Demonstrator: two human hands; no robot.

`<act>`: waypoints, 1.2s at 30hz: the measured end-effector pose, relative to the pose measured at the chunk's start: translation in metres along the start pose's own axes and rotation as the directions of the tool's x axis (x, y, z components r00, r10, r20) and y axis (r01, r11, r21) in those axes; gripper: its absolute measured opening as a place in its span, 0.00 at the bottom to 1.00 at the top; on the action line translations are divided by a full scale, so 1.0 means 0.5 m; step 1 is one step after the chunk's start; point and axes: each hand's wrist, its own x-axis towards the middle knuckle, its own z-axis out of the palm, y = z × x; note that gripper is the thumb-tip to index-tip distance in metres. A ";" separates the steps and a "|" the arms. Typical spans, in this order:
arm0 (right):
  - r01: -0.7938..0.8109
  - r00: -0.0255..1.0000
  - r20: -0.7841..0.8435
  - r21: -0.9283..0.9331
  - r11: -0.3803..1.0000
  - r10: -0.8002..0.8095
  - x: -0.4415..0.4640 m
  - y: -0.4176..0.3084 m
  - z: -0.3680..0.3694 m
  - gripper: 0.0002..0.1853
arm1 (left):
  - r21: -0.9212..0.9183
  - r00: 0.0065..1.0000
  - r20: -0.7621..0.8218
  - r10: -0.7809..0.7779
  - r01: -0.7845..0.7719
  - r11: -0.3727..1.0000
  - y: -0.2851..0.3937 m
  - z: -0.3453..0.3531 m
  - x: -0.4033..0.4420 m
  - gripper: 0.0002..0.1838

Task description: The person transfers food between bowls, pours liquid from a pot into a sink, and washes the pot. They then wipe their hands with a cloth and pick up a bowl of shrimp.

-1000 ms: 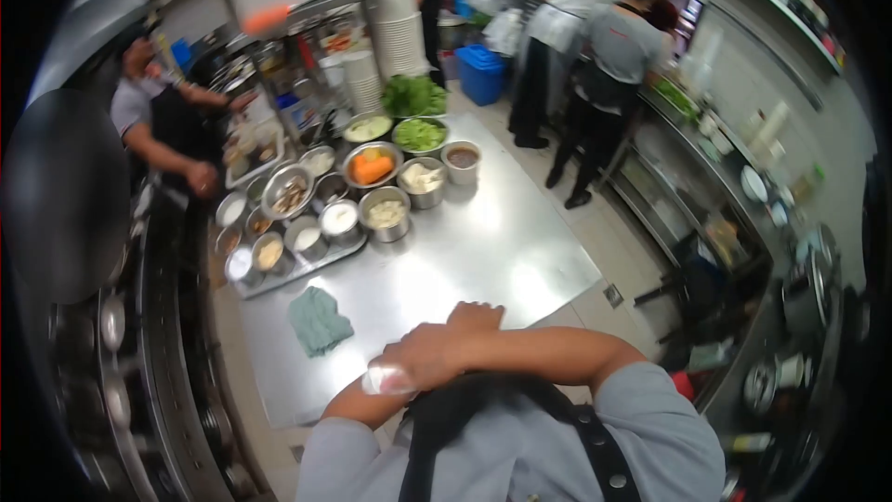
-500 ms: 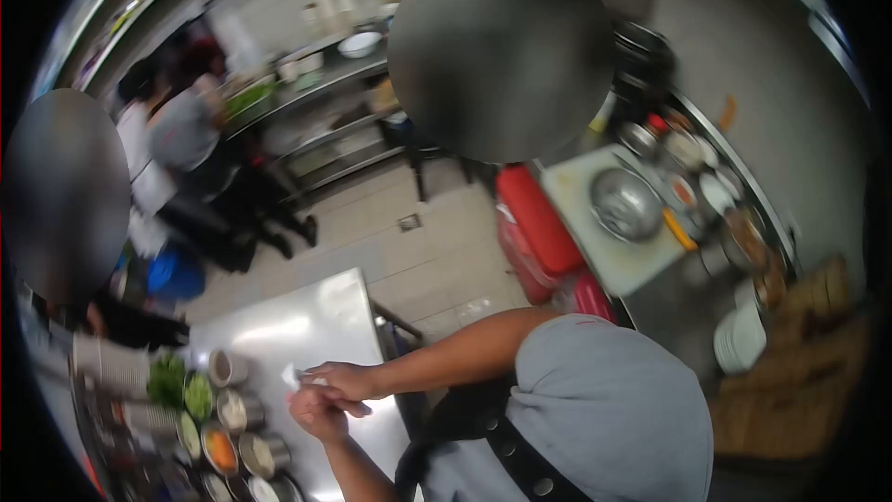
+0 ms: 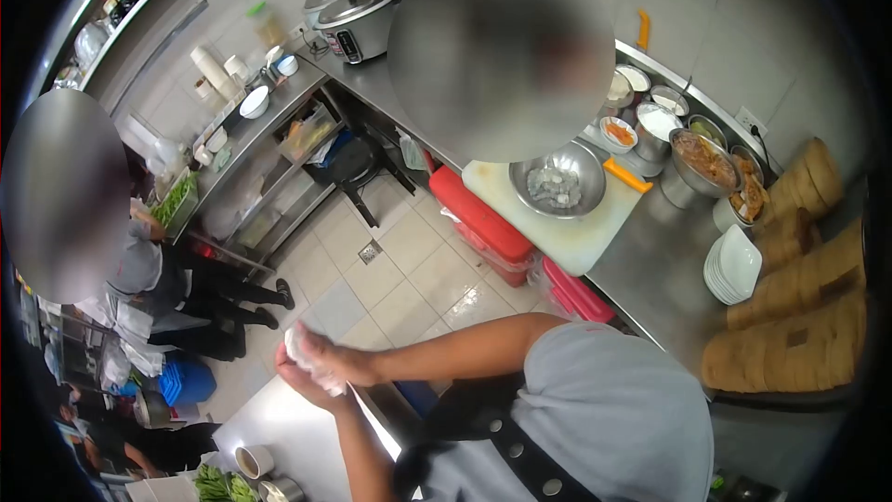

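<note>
A crumpled white paper towel is pressed between my two hands above the near steel table. My right hand is closed over it from the upper side. My left hand cups it from below, its fingers partly hidden behind the towel. Below the hands is the shiny tabletop. Near its lower edge stand a round container and some green leaves.
On the right counter, a steel bowl of greyish pieces sits on a white cutting board, beside an orange-handled tool. White dishes and bamboo steamers stand nearby. Red bins are below. Co-workers stand at left.
My view has swung up and to the right, so the near containers have mostly dropped out below. My hands have shifted slightly upward, and more of the paper towel shows between them.
</note>
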 end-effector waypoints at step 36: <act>-0.639 0.769 0.393 0.432 0.637 0.504 -0.032 -0.126 -0.104 0.32 | 0.347 0.963 -0.152 -0.223 0.263 0.900 0.123 -0.042 -0.157 0.08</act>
